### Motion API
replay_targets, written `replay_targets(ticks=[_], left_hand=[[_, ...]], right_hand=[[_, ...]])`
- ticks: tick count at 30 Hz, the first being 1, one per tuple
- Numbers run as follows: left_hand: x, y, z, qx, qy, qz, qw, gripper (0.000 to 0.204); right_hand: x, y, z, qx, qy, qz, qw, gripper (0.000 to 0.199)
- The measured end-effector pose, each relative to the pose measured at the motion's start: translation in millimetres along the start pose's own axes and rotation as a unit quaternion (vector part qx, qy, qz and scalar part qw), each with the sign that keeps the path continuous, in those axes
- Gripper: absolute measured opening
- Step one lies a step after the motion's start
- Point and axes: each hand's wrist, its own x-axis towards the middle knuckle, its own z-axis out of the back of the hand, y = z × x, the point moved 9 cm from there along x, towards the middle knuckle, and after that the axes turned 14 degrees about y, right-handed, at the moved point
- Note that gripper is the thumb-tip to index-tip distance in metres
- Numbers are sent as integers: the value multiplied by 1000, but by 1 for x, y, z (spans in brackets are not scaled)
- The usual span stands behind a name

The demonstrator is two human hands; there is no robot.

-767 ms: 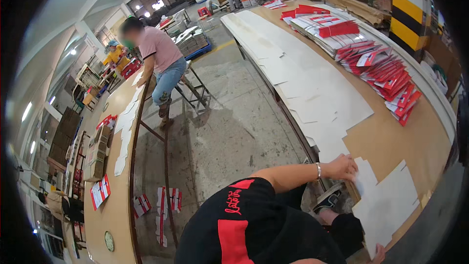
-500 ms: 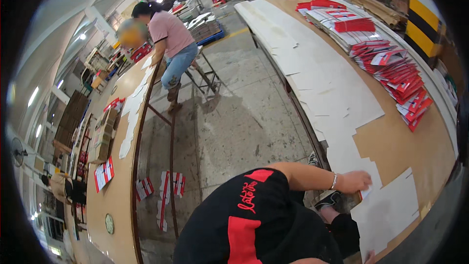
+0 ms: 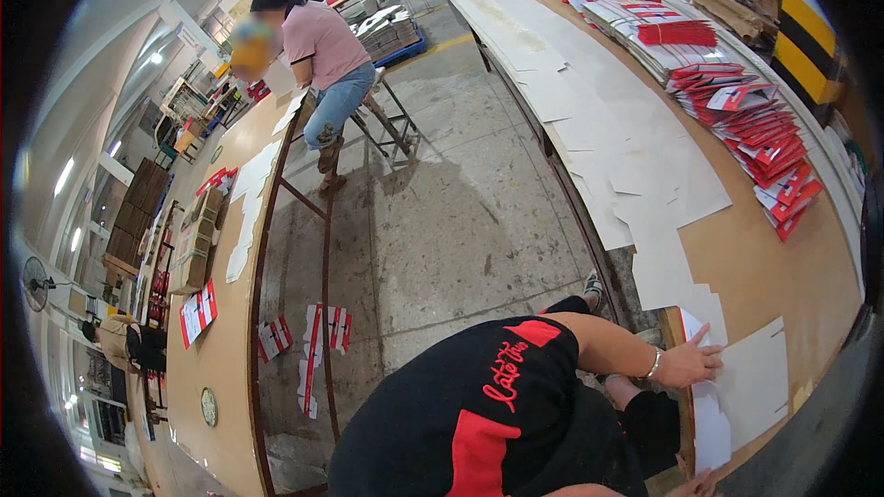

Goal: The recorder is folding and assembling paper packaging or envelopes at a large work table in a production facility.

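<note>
A flat white die-cut cardboard sheet (image 3: 755,377) lies at the near end of the right-hand table. Along its left side a narrow white flap (image 3: 709,414) is folded over, with a thin red edge showing. My left hand (image 3: 691,364) rests on this flap with its fingers spread, a bracelet at the wrist. My right hand (image 3: 698,486) is at the flap's near end, mostly cut off by the lower edge of the view, so its grip is hidden. Overlapping white sheets (image 3: 608,147) run up the table beyond my left hand.
Red and white folded cardboard pieces (image 3: 764,143) are heaped along the table's far right side. Across the aisle, a person in a pink shirt (image 3: 331,46) sits at another brown table (image 3: 226,405). Red and white pieces (image 3: 313,359) lie on the floor near that table.
The flap is now turned over along the sheet's left side. My left hand has moved slightly down and its fingers have spread. The person in pink is now holding a pale sheet higher.
</note>
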Motion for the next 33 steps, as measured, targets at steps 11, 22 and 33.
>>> replay_targets(ticks=[11,22,33], left_hand=[[-11,-74,-48,220,16,-194,956,87],[-17,-67,-32,102,49,-179,977,105],[-84,-14,28,108,88,-110,984,95]], right_hand=[[-63,92,-122,702,292,-198,618,56],[9,30,-23,-28,-70,97,992,34],[39,67,-60,-101,59,306,945,50]])
